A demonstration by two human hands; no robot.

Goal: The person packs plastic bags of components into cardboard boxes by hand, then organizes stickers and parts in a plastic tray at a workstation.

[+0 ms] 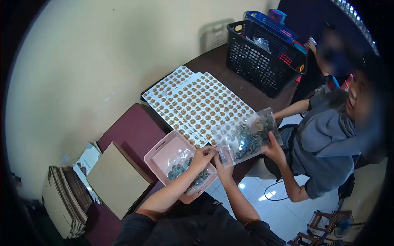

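A clear plastic bag (248,141) with several dark green coils inside spans the space between me and a co-worker. My right hand (222,165) is at the bag's near end, its fingers closed on the edge. Beside it, my left hand (203,158) has its fingers pinched together close to the bag's corner; what they hold is too small to make out. Below my left forearm lies a pink basket (162,149) with more bagged coils (177,171). The co-worker's hand (276,151) supports the bag's far end.
Sheets of round brown stickers (205,102) lie on the dark table behind the bag. A black perforated basket (262,57) stands at the back right. Cardboard (117,180) and stacked flat boxes (65,205) are at left. The co-worker (328,135) sits at right.
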